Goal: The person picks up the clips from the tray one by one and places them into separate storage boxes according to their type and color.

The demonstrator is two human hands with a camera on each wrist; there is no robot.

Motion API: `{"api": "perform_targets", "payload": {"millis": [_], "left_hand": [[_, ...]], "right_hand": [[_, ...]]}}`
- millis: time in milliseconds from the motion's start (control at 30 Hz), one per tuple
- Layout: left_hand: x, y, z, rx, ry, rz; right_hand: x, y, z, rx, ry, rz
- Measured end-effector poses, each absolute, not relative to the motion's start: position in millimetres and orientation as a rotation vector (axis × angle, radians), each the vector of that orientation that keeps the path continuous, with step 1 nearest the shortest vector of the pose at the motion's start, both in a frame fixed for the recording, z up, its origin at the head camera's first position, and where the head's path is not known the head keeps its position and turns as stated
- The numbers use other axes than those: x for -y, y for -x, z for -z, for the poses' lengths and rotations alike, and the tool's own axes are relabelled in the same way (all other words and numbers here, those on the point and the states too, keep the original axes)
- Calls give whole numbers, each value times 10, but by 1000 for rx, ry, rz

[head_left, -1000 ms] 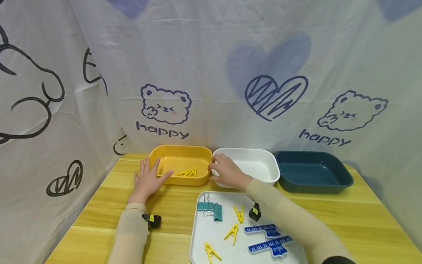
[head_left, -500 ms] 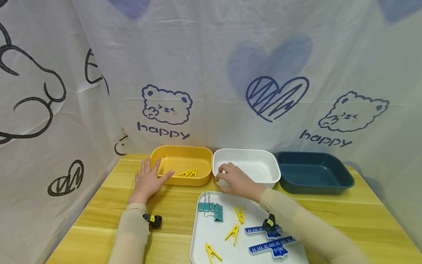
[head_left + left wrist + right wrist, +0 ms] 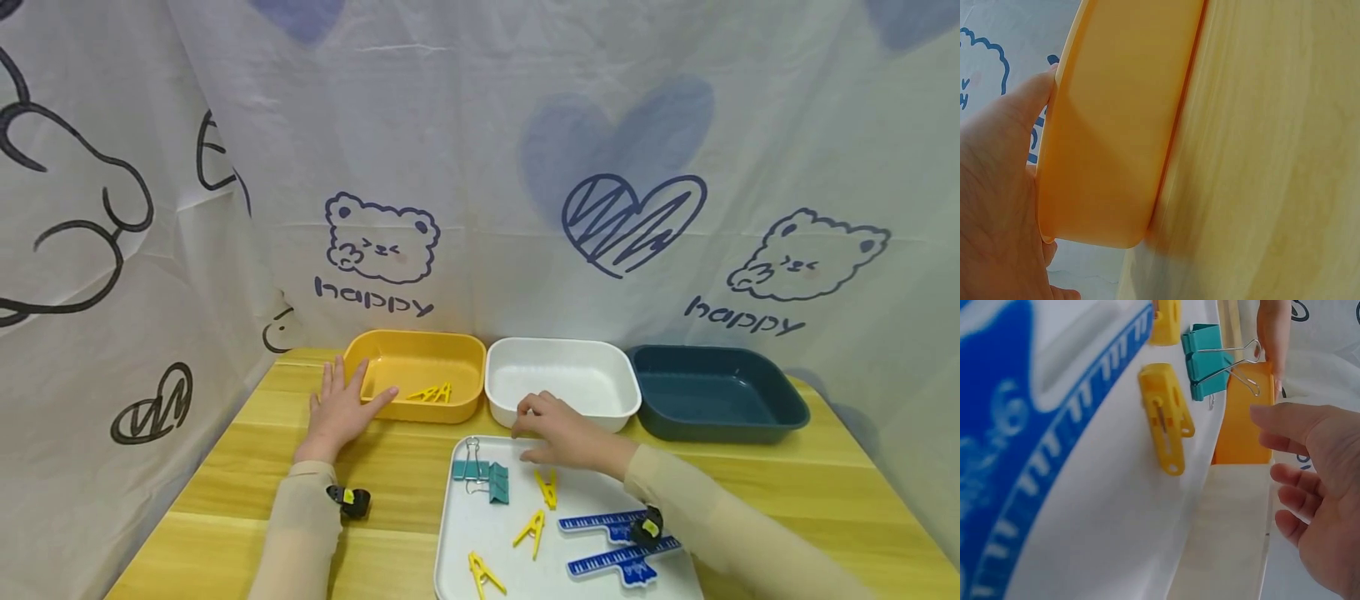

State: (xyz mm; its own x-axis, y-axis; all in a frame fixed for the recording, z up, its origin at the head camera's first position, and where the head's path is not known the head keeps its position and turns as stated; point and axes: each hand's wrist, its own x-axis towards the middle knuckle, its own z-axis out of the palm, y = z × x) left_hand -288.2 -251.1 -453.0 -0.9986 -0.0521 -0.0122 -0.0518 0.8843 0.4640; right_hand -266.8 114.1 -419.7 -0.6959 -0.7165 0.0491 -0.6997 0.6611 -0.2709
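Note:
My left hand (image 3: 339,417) rests with spread fingers on the front left rim of a yellow bin (image 3: 420,358); its thumb touches the rim in the left wrist view. Yellow clothespins (image 3: 431,393) lie inside that bin. Over the far edge of a white tray (image 3: 467,550), my right hand (image 3: 566,435) hovers with loosely bent fingers and nothing between them. On the tray below are several yellow clothespins (image 3: 530,532), teal binder clips (image 3: 498,483) with wire handles, and blue clips (image 3: 611,565) printed with piano keys, one partly behind the right wrist camera.
A white bin (image 3: 562,367) and a dark blue bin (image 3: 712,383) stand in a row to the right of the yellow one. Behind them hangs a printed white cloth (image 3: 495,250). Everything sits on a wooden table (image 3: 225,517).
My right hand has moved from between the yellow and white bins, back toward me and rightward, over the tray's far edge. The left hand stays on the yellow bin.

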Motion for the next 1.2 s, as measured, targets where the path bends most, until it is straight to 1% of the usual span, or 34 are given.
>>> {"api": "perform_targets", "payload": {"millis": [467, 767, 1200], "left_hand": [[2490, 2857, 4502, 3061, -88, 746], [2510, 2870, 4531, 3062, -91, 763], [2516, 2859, 4510, 3062, -91, 770]], "right_hand": [[-1391, 2570, 4308, -2663, 1141, 353], [-1455, 2564, 4381, -2667, 1232, 260], [-1464, 2575, 4409, -2635, 1280, 269]]}}
